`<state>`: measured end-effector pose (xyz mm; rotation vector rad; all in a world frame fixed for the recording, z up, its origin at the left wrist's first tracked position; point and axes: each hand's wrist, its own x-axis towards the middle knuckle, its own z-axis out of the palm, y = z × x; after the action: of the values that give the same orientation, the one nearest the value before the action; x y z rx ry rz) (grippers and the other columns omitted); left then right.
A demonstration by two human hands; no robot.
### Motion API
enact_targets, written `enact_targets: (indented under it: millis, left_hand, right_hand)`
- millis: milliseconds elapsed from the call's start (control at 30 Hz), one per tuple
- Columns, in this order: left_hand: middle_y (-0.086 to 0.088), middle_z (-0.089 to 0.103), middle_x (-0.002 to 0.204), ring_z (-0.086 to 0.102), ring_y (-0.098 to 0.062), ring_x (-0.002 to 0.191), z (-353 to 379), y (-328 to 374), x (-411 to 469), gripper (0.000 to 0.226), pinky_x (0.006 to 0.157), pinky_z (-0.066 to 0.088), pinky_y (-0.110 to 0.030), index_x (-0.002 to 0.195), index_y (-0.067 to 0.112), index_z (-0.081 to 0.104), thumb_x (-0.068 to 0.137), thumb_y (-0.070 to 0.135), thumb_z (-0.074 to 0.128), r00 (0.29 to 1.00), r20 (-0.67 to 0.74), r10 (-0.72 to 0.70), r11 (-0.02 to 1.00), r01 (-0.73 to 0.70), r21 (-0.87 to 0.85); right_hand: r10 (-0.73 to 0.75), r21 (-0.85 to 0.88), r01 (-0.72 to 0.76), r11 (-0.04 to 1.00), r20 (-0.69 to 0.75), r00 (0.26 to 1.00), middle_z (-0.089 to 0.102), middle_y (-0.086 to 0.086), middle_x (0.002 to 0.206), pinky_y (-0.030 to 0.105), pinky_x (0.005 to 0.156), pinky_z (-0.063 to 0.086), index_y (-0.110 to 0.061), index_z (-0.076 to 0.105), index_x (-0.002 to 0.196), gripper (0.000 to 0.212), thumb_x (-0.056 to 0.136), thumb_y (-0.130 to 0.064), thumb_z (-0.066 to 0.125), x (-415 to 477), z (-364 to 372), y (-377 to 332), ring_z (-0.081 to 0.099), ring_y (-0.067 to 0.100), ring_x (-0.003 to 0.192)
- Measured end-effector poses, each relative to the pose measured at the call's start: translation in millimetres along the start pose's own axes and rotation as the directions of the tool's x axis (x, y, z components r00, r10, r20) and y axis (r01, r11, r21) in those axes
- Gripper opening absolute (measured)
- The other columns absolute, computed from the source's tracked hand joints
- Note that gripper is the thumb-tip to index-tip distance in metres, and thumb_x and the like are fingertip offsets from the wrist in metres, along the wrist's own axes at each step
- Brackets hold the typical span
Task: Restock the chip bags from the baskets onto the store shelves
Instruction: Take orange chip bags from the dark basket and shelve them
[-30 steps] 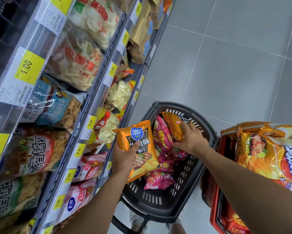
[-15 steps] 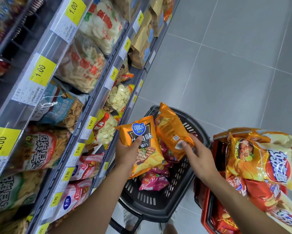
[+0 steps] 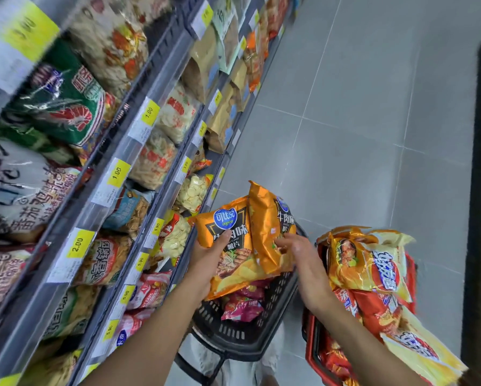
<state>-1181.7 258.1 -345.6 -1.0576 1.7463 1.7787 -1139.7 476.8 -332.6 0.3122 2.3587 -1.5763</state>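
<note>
We are taking 12 o'clock as the top of the head view. Nearest us, the left hand is grasping the first orange bag: the thumb is pressing on its printed face and the fingers are wrapping behind it. The right hand, at 3 o'clock of the left, is gripping the second orange bag at its lower edge with curled fingers; the thumb is hidden. Both bags are standing roughly upright, with long axes running 6 to 12 o'clock. The second is overlapping the first's right edge and touching it. Both are hanging in the air above the black basket, which is lying directly beneath the hands and holding pink bags. The red basket is sitting at 4 o'clock, piled with large yellow and red bags.

We are judging the next move to be a transfer to the shelves, which are lying at 9 to 11 o'clock of the bags. The left hand is the nearer one. Each shelf is carrying a clear front rail with yellow price tags, so we are expecting each bag to pass over a rail, not through it. The rows in view are looking packed. We are not seeing a matching orange row, so the target slot cannot be told. The grey floor is stretching away at 12 to 2 o'clock.
</note>
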Motion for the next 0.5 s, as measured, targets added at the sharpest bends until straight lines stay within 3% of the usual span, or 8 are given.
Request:
enact_targets:
  millis: [100, 167, 267, 333, 367, 400, 467, 500]
  left_hand:
    - [0.01, 0.06, 0.121, 0.051, -0.019, 0.122, -3, 21, -37, 0.045, 0.108, 0.043, -0.042, 0.123, 0.032, 0.047, 0.092, 0.05, 0.074, 0.999, 0.036, -0.026, 1.0, 0.026, -0.002]
    - [0.0, 0.056, 0.143, 0.05, -0.026, 0.137, -4, 34, -60, 0.063, 0.116, 0.04, -0.047, 0.141, 0.027, 0.047, 0.09, 0.053, 0.074, 0.999, 0.045, -0.026, 0.999, 0.027, -0.025]
    - [0.009, 0.047, 0.135, 0.044, -0.026, 0.143, -7, 58, -104, 0.08, 0.117, 0.036, -0.045, 0.157, 0.018, 0.034, 0.094, 0.049, 0.072, 0.997, 0.082, 0.002, 0.999, 0.002, -0.049]
    - [0.011, 0.045, 0.128, 0.046, -0.023, 0.139, -12, 65, -124, 0.07, 0.118, 0.037, -0.046, 0.148, 0.027, 0.043, 0.09, 0.052, 0.075, 0.996, 0.09, 0.024, 0.997, -0.017, -0.078]
    - [0.013, 0.051, 0.131, 0.049, -0.021, 0.136, -16, 67, -133, 0.065, 0.119, 0.038, -0.05, 0.132, 0.035, 0.049, 0.08, 0.061, 0.08, 0.996, 0.08, 0.027, 0.996, -0.019, -0.091]
    - [0.011, 0.058, 0.136, 0.053, -0.022, 0.136, -20, 69, -142, 0.074, 0.117, 0.041, -0.054, 0.124, 0.039, 0.054, 0.065, 0.072, 0.085, 0.997, 0.069, 0.03, 0.995, -0.024, -0.098]
    - [0.007, 0.065, 0.139, 0.058, -0.026, 0.134, -28, 68, -152, 0.093, 0.113, 0.045, -0.058, 0.127, 0.045, 0.059, 0.047, 0.083, 0.088, 0.994, 0.071, 0.086, 0.987, -0.075, -0.143]
    - [0.008, 0.068, 0.138, 0.059, -0.027, 0.134, -32, 67, -156, 0.094, 0.112, 0.046, -0.058, 0.131, 0.046, 0.06, 0.049, 0.083, 0.088, 0.991, 0.08, 0.112, 0.982, -0.098, -0.162]
  right_hand:
    - [-0.035, -0.014, 0.033, 0.999, -0.129, 0.991, 0.07, -0.015, 0.101, 0.045, 0.095, 0.05, -0.035, 0.07, 0.104, 0.029, 0.104, -0.047, 0.043, -4, -23, -30, 0.065, 0.008, 0.102]
    - [-0.018, 0.005, 0.019, 1.0, -0.199, 0.98, 0.072, -0.013, 0.089, 0.032, 0.08, 0.052, -0.027, 0.067, 0.101, 0.004, 0.098, -0.029, 0.065, -6, -37, -53, 0.068, 0.001, 0.088]
    - [-0.023, 0.055, 0.036, 0.998, -0.227, 0.974, 0.071, -0.015, 0.081, 0.01, 0.067, 0.042, -0.025, 0.061, 0.098, 0.025, 0.087, -0.013, 0.08, -17, -51, -91, 0.065, -0.007, 0.083]
    - [-0.003, 0.081, 0.022, 0.996, -0.228, 0.974, 0.067, -0.01, 0.1, 0.005, 0.073, 0.041, -0.025, 0.058, 0.112, 0.042, 0.081, -0.017, 0.086, -24, -59, -111, 0.062, 0.0, 0.096]
    - [0.024, 0.094, -0.004, 0.996, -0.213, 0.977, 0.063, -0.006, 0.113, 0.006, 0.08, 0.041, -0.024, 0.054, 0.126, 0.06, 0.078, -0.023, 0.089, -28, -63, -120, 0.058, 0.006, 0.106]
    - [0.066, 0.111, -0.047, 0.993, -0.171, 0.983, 0.057, -0.004, 0.126, 0.012, 0.09, 0.043, -0.024, 0.046, 0.141, 0.082, 0.073, -0.032, 0.092, -29, -68, -127, 0.053, 0.01, 0.116]
    - [0.168, 0.142, -0.164, 0.976, -0.018, 0.986, 0.045, -0.001, 0.146, 0.032, 0.103, 0.046, -0.027, 0.019, 0.16, 0.122, 0.063, -0.048, 0.09, -34, -78, -142, 0.049, 0.015, 0.13]
    - [0.198, 0.159, -0.207, 0.965, 0.074, 0.977, 0.046, 0.001, 0.149, 0.035, 0.1, 0.049, -0.029, 0.01, 0.162, 0.131, 0.06, -0.052, 0.088, -36, -84, -150, 0.054, 0.017, 0.128]
